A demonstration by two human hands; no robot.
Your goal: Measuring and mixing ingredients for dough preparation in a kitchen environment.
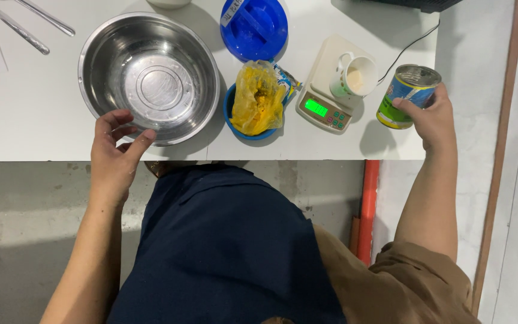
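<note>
White bench (37,114) fills the upper part of the frame, front edge running across the middle; grey floor below it, person's dark blue apron in the lower centre. Biggest item on it: steel bowl (149,78), upper left of centre, nothing visible inside. Left hand (114,157) sits at the bowl's near rim, centre left of frame, fingers (112,120) spread and curled loosely, thumb tip touching or just about touching the rim, pinching nothing. Blue round lid (254,28) at top centre, lying flat, partly cut off by the top edge. Below it a small blue dish (232,111) holding a crumpled yellow plastic bag (258,98), just right of the steel bowl. Kitchen scale (326,96) right of the dish, set at an angle, green display lit, dark cable running off to the upper right. White mug (355,76) stands on the scale platform, handle toward the upper left, pale contents inside. Right hand (431,120) at centre right, past the scale, fingers wrapped around a tin can (407,96) with blue and green label; can is tilted, top still sealed, at the bench's right edge; can't tell if it's resting on the bench. Two metal spoon handles (22,27) in the upper left corner, well apart from both hands.
</note>
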